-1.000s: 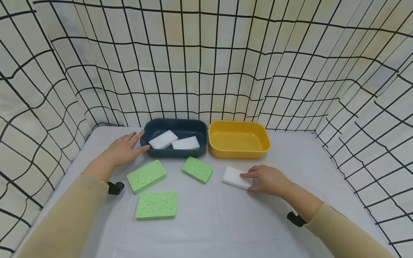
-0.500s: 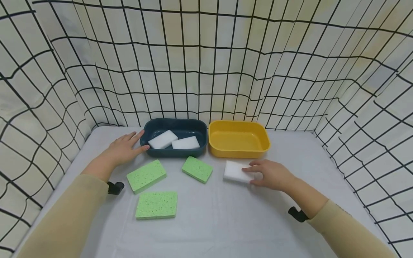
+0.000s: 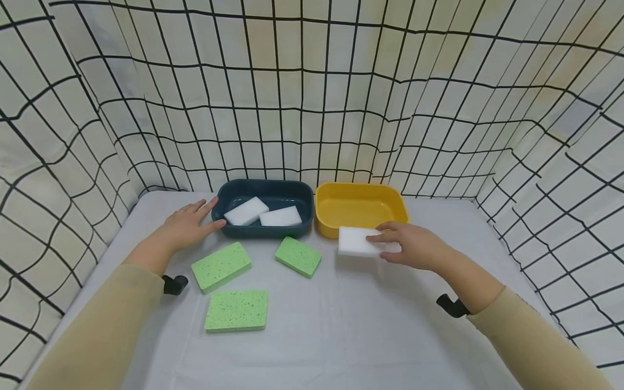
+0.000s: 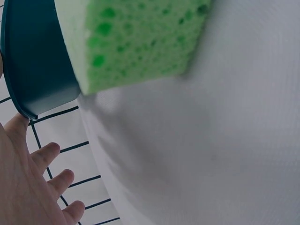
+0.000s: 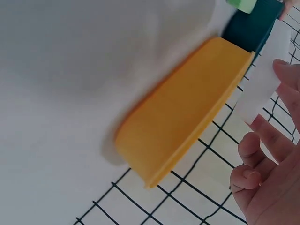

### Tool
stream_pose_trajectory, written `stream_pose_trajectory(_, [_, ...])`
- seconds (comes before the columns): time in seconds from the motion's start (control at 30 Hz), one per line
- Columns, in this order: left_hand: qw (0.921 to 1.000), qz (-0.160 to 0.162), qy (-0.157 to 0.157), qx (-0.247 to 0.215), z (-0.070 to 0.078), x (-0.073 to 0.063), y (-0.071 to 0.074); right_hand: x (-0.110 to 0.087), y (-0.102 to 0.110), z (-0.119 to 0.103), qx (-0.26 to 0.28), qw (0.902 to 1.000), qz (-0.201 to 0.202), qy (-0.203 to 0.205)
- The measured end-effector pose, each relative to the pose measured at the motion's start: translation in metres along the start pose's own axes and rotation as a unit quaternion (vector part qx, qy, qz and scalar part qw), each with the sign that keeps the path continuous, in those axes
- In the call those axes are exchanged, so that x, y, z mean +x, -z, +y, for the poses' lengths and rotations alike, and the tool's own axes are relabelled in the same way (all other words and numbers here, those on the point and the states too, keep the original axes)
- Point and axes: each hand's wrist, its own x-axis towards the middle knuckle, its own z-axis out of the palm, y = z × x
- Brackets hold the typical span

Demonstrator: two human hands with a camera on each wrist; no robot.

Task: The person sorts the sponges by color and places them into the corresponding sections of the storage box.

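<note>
My right hand (image 3: 414, 245) pinches a white sponge (image 3: 357, 241) between thumb and fingers, raised off the cloth just in front of the yellow tub (image 3: 361, 208). From the right wrist view, the white sponge (image 5: 266, 70) shows above the rim of the tub (image 5: 187, 108). My left hand (image 3: 187, 225), fingers spread, touches the left end of the dark blue tub (image 3: 265, 232). Inside that tub lie two white sponges, one (image 3: 247, 211) tilted beside the other (image 3: 281, 216). In the left wrist view the left fingers (image 4: 47, 154) stand straight at the tub's end.
Three green sponges lie on the white cloth: one (image 3: 221, 266) near my left wrist, one (image 3: 236, 310) closer to me, one (image 3: 298, 257) before the tubs. A black wire grid (image 3: 302, 111) backed by pale fabric encloses the far side and both flanks.
The right hand has lifted the white sponge off the cloth and carried it away from me, up to the yellow tub's front edge. The left hand has stayed put.
</note>
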Motion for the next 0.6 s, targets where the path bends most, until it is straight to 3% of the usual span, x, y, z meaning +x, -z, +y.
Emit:
stream_pose_trajectory(0.17, [1.0, 0.0, -0.002, -0.002, -0.001, 0.0, -0.001, 0.017, 0.015, -0.003, 0.004, 0.9999, 0.004, -0.011])
stream_pose_trajectory(0.37, [1.0, 0.002, 0.002, -0.004, -0.001, 0.001, -0.002, 0.051, 0.027, -0.014, 0.022, 0.9995, -0.008, -0.023])
stream_pose_trajectory(0.6, [1.0, 0.001, 0.0, -0.006, -0.003, 0.002, -0.003, 0.095, 0.029, -0.031, 0.05, 0.9987, -0.009, 0.004])
